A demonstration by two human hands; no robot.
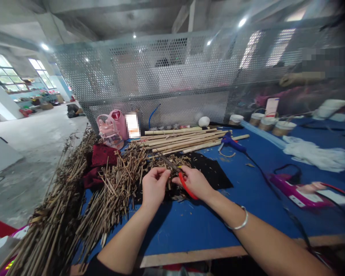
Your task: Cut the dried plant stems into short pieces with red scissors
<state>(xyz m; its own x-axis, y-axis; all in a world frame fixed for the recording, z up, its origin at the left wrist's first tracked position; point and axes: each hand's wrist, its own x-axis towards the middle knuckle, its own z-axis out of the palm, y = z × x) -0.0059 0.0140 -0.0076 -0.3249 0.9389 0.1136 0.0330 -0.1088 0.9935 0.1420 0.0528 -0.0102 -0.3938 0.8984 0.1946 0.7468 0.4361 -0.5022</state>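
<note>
My right hand (194, 182) is closed around the red handles of a pair of scissors (186, 186), whose dark blades point up and to the left. Just left of it, my left hand (155, 186) has thumb and fingertips pinched together near the blades; what lies between them is too small to make out. Beneath both hands, dry plant bits (178, 197) are scattered over a black sheet (211, 168). A heap of dried brown stalks (115, 188) lies beside my left hand, its cut ends toward the table's front edge.
Pale sticks (189, 140) lie behind my hands, with a blue glue gun (232, 143) to their right. Farther right are a purple power strip (300, 191) and white gloves (316, 151). Pink bags (115, 126) stand back left. A perforated metal screen (161, 76) closes off the blue table's rear.
</note>
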